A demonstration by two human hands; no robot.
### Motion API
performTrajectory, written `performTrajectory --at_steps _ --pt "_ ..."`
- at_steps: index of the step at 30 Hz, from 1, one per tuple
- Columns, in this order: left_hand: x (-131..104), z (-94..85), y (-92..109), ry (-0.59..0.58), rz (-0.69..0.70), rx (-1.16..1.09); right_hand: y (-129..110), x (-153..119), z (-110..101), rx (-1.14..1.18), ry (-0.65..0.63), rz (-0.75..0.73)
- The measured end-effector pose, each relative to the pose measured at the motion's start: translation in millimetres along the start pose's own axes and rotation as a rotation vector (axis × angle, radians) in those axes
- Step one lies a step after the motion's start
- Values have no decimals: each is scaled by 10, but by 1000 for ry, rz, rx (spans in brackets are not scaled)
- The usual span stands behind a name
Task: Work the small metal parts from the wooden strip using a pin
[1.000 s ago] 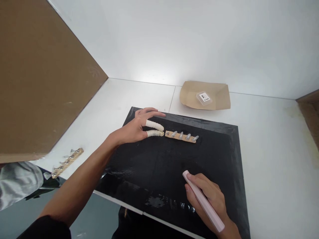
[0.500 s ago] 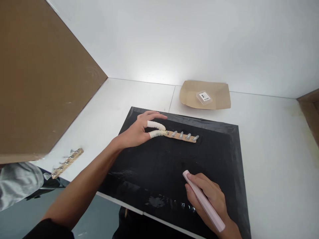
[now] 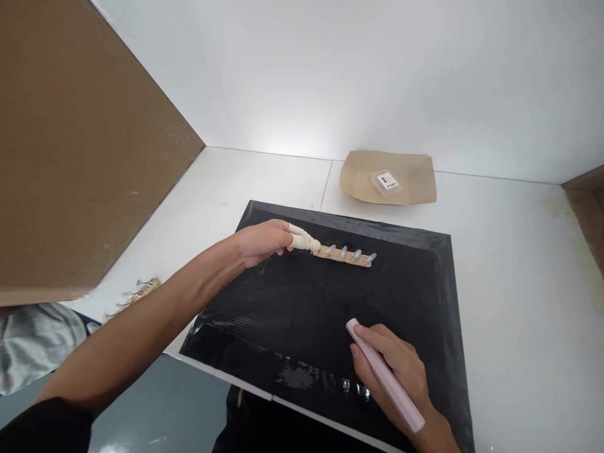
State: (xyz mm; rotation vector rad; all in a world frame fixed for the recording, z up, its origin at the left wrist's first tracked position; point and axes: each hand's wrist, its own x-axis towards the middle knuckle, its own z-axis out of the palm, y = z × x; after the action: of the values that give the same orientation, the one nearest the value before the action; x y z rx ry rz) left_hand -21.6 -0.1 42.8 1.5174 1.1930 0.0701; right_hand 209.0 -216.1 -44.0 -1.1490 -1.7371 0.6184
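Observation:
My left hand (image 3: 278, 240) reaches over the black mat with white covers on its thumb and index finger. Those two fingertips are pinched together at the left end of a wooden strip (image 3: 349, 256); whatever lies between them is hidden. Along the strip stands a row of several silver-grey nail tips (image 3: 357, 255), slanting to the right. My right hand (image 3: 396, 371), low on the right side of the mat, is wrapped round a long pink bar-shaped tool (image 3: 387, 377) that points up and to the left, apart from the strip.
The black mat (image 3: 292, 314) lies on a white table (image 3: 519, 283). Behind it sits a brown paper tray (image 3: 415, 179) holding a clear labelled case (image 3: 385, 183). At left, another wooden strip (image 3: 146, 290) with small stands is partly behind my forearm. A brown panel (image 3: 85, 145) rises on the left.
My left hand has turned and its thumb and index finger have closed over the strip's left end; the forearm swung up over the left-hand strip. My right hand is nearly still.

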Motion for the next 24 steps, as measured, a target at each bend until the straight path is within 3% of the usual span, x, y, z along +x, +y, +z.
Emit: performTrajectory --at_steps 3,9,15,24 --pt "130 -27 -99 -18 -54 -17 -3 3 4 11 5 -5" --pt "295 -79 -154 -144 71 -74 0 11 22 -1 16 -21" --pt "327 -32 -41 -146 -186 -339 11 -1 10 -11 9 -22" --pt "374 1 -73 -163 -242 -411 -18 28 0 -11 15 -26"
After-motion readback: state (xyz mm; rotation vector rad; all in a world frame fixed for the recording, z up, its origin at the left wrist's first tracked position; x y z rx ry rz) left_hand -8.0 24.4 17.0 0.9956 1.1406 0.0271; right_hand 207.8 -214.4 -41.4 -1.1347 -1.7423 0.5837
